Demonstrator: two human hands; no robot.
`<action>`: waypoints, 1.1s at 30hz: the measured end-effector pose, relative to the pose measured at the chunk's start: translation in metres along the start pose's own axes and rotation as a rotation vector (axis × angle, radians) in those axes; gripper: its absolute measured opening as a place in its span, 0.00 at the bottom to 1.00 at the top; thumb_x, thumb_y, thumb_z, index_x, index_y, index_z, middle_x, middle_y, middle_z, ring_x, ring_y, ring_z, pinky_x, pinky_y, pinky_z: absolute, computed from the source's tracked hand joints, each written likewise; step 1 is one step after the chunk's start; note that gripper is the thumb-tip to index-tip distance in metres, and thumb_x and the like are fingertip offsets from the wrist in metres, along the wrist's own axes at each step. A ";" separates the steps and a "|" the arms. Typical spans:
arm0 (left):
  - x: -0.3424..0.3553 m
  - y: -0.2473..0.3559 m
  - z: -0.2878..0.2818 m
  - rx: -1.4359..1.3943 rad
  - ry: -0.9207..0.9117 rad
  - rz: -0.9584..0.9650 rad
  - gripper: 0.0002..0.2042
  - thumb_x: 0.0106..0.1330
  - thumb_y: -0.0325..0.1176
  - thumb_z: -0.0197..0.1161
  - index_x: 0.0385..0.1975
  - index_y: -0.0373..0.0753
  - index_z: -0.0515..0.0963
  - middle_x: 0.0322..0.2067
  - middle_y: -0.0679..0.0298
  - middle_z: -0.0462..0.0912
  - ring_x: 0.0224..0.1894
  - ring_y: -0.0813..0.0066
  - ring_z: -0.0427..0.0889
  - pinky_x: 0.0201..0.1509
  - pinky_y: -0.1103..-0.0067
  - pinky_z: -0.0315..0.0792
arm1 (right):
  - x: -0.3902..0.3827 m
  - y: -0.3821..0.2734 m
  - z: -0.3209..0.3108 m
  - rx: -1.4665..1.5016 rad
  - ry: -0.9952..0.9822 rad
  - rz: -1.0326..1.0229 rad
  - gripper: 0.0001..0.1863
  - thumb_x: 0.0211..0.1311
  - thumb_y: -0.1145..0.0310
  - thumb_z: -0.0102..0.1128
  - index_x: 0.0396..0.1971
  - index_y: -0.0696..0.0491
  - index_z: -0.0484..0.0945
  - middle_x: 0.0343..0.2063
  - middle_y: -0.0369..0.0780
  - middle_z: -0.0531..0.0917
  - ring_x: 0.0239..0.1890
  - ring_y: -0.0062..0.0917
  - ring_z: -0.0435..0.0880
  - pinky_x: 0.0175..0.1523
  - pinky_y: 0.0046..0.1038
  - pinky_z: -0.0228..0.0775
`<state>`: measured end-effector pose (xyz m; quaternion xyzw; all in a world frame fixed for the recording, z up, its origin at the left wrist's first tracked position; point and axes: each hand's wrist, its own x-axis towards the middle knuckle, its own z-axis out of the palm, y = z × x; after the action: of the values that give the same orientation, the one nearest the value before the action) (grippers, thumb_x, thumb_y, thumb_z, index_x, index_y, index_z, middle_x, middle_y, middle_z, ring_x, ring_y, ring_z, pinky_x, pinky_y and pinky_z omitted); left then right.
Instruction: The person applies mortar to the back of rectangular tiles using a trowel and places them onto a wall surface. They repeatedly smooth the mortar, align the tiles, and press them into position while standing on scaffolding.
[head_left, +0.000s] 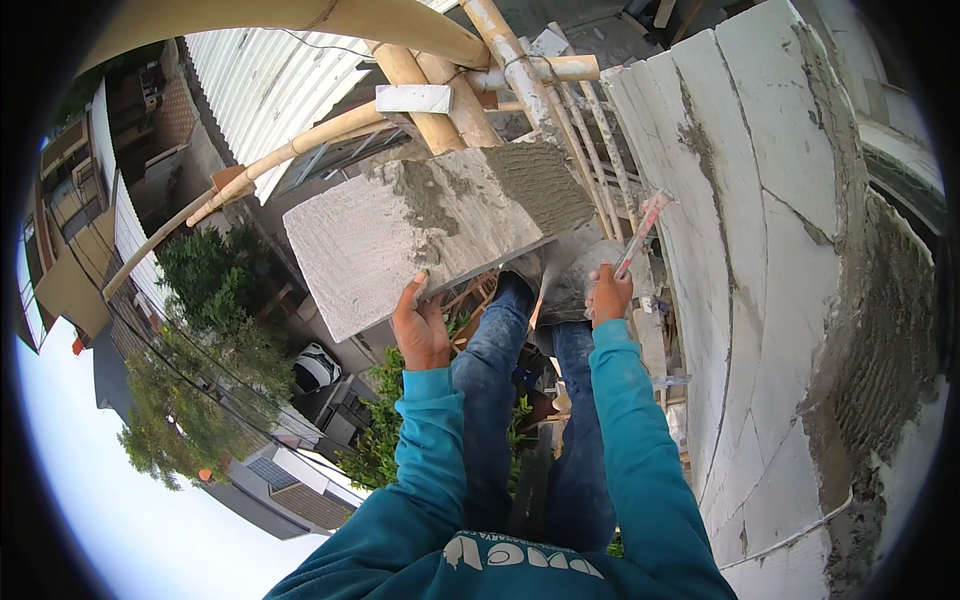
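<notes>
A pale grey lightweight block [350, 240] lies tilted in front of me, with wet grey mortar [540, 185] spread over its right part in combed lines. My left hand [422, 325] grips the block's near edge, thumb on top and fingers partly hidden below. To the right, my right hand [608, 295] is closed round a mortar-smeared trowel [642, 235] with a reddish-white bar-like part pointing up and away. Its exact shape is hard to make out. Grey mortar-coated surfaces show beside this hand, under the block's right end.
A pale block wall [740, 220] with mortar joints rises on my right, rough mortar [870, 350] along its far side. Bamboo scaffold poles [300, 145] cross ahead, with a small white block piece [413, 98] near their joint. Far below are trees [205, 390], roofs and a white vehicle [316, 367].
</notes>
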<state>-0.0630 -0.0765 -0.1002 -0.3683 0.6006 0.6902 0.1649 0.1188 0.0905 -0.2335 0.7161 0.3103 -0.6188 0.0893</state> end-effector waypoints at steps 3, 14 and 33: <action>0.006 0.001 0.007 0.032 -0.005 0.035 0.11 0.56 0.30 0.65 0.35 0.32 0.78 0.43 0.57 0.76 0.48 0.66 0.74 0.54 0.66 0.68 | -0.025 0.011 -0.029 -0.352 0.331 -0.579 0.19 0.57 0.60 0.57 0.40 0.59 0.69 0.27 0.46 0.80 0.29 0.35 0.81 0.32 0.32 0.71; 0.087 -0.009 0.011 -0.153 -0.060 0.284 0.19 0.55 0.31 0.65 0.46 0.34 0.72 0.45 0.60 0.75 0.45 0.69 0.76 0.52 0.72 0.70 | -0.035 -0.042 -0.047 -0.559 -0.288 -0.851 0.23 0.59 0.62 0.60 0.46 0.64 0.71 0.31 0.55 0.81 0.36 0.45 0.82 0.40 0.37 0.70; 0.119 -0.016 -0.008 -0.069 -0.118 0.367 0.27 0.52 0.27 0.65 0.53 0.33 0.65 0.48 0.59 0.71 0.51 0.65 0.72 0.56 0.68 0.66 | 0.114 -0.037 -0.017 -1.089 -0.293 -1.038 0.20 0.54 0.64 0.64 0.43 0.61 0.76 0.23 0.51 0.81 0.27 0.40 0.84 0.34 0.31 0.73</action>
<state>-0.1297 -0.1058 -0.1959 -0.2170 0.6229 0.7493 0.0586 0.1173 0.1665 -0.3272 0.2443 0.8530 -0.4298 0.1674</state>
